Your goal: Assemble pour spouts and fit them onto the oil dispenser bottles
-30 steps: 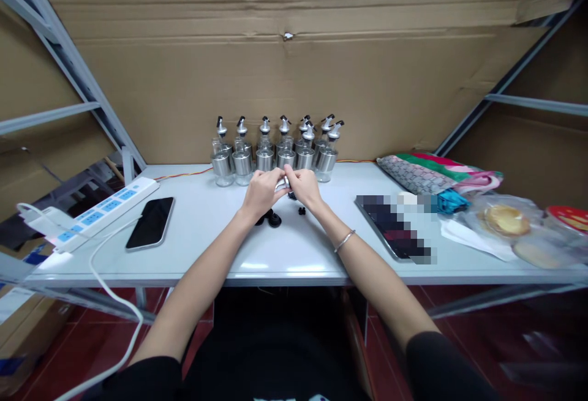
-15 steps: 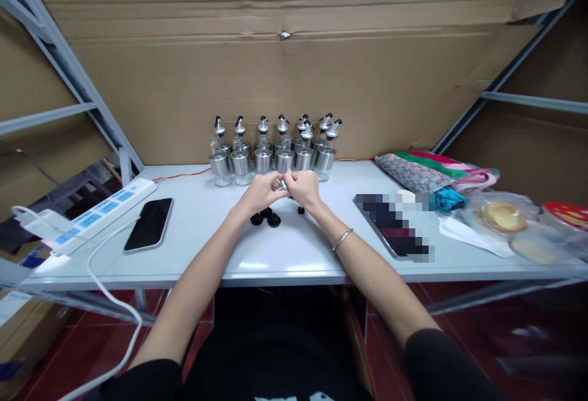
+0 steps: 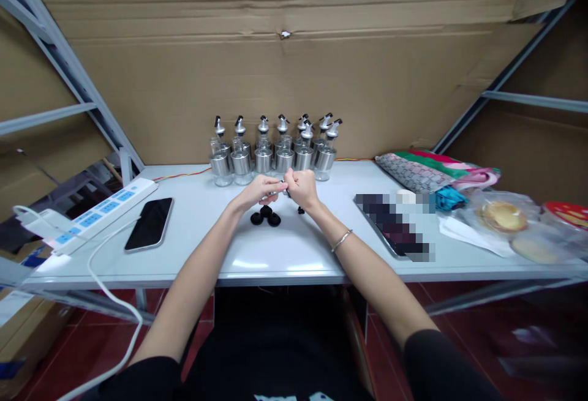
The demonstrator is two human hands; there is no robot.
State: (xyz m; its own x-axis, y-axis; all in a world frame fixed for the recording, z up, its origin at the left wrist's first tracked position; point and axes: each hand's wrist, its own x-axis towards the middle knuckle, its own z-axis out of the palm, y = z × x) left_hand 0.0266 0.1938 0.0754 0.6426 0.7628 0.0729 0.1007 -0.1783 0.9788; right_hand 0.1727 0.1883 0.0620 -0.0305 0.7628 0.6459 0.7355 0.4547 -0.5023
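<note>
Two hands meet over the middle of the white desk (image 3: pixel 193 248), fingers pinched from both sides on one small silver pourer spout part (image 3: pixel 281 189); left hand (image 3: pixel 257 191) grips its near end, right hand (image 3: pixel 301 188) curls tight over the far end. What the part is exactly stays mostly hidden by the fingers, only a bit of shiny metal shows.

Just under the left hand lie three round black rubber stoppers (image 3: pixel 265 216), touching one another, and one more small black piece (image 3: pixel 301 210) sits under the right hand, so loose parts are left.

Behind the hands stands the row of glass and steel oil bottles with pourer tops (image 3: pixel 275 151), seven or so, all capped, which reads as the finished lot. Judged from that: most bottles look done, one spout in work, a few stoppers not yet used.

Left of the bottles: black phone (image 3: pixel 149 223) face up, then white power strip with blue sockets (image 3: pixel 98 212). Right of the bottles: patterned cloth bags (image 3: pixel 432 171) and wrapped pastries in clear plastic (image 3: pixel 505 217).
</note>
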